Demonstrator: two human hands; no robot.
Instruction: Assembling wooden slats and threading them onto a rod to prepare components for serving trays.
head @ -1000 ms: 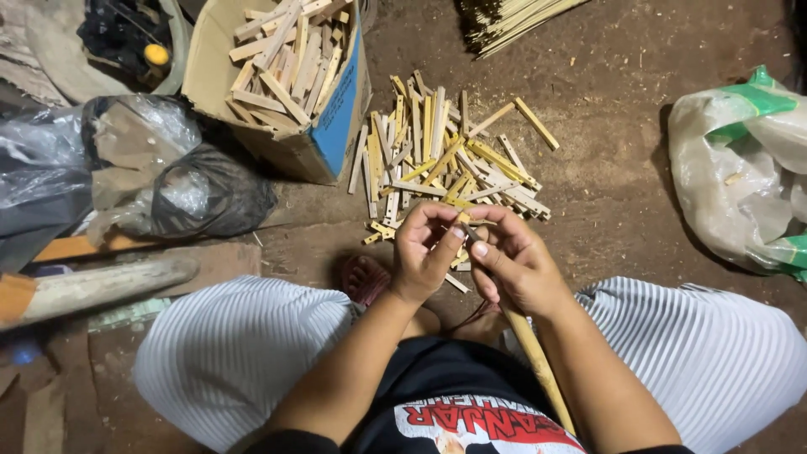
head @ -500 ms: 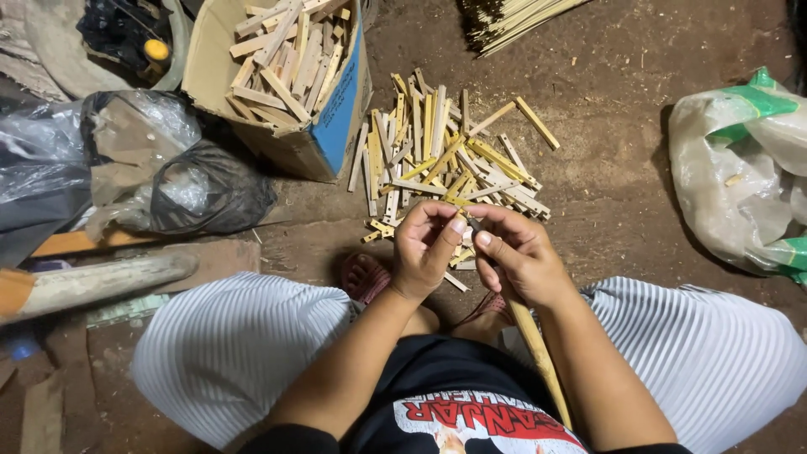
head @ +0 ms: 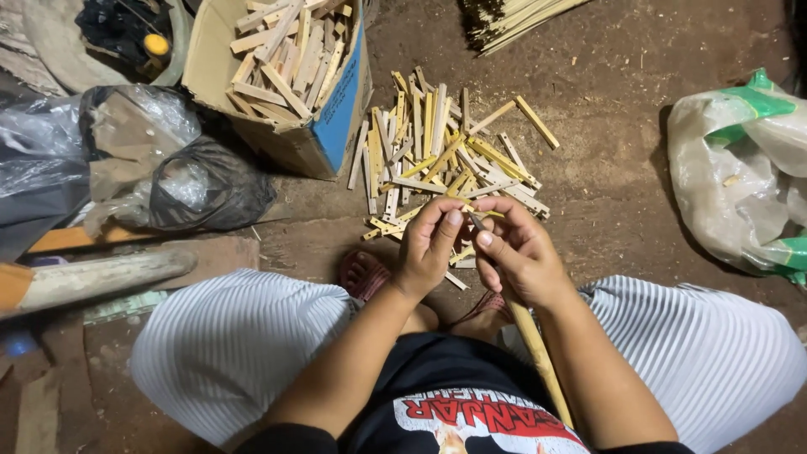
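Left hand point(head: 429, 248) and right hand point(head: 517, 252) meet at frame centre, fingers pinched shut on a thin bamboo sliver point(head: 475, 220) between them. Pile of split bamboo sticks point(head: 441, 155) on the dirt at 12 o'clock of the hands; cardboard box point(head: 336, 118) of sticks at 10 o'clock, white plastic sack point(head: 740, 176) at 3 o'clock.

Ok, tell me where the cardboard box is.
In the head view the cardboard box sits upper left, full of wood strips, between the black plastic bag and the loose pile of sticks.
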